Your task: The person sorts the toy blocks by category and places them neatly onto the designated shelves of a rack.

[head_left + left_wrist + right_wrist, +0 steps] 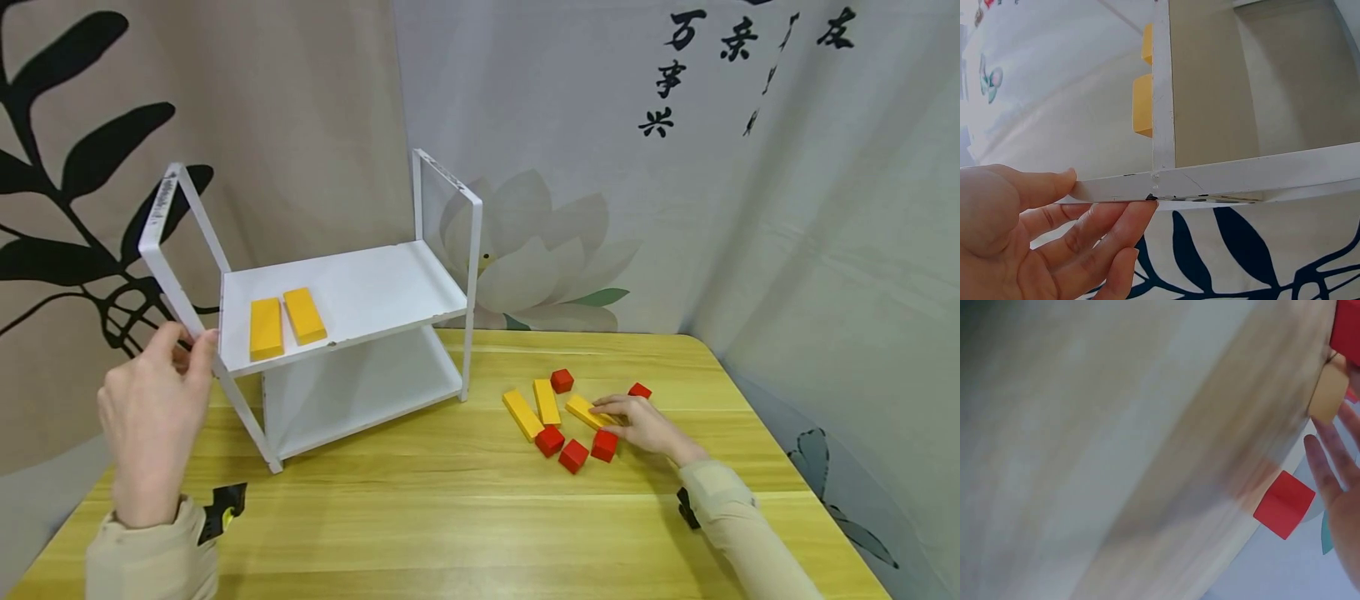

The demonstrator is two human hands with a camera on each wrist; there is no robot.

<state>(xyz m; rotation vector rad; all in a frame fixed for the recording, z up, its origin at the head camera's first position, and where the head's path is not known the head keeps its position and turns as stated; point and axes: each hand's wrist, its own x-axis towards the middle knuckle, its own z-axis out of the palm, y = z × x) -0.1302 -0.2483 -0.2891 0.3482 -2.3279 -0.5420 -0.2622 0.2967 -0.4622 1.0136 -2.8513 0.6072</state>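
My left hand pinches the front left post of a white two-tier shelf rack, thumb on one side and fingers on the other. The left wrist view shows this thumb and fingers about the white bar. Two yellow rectangular blocks lie side by side on the upper tier, at its left end. On the table, my right hand has its fingers and thumb around the near end of another yellow block. A red cube sits right below that hand, and another red cube is partly hidden behind it.
Two more yellow blocks lie on the wooden table, left of the right hand. Several red cubes are scattered around them. Curtains with printed leaves and a flower hang behind the table and along its right side.
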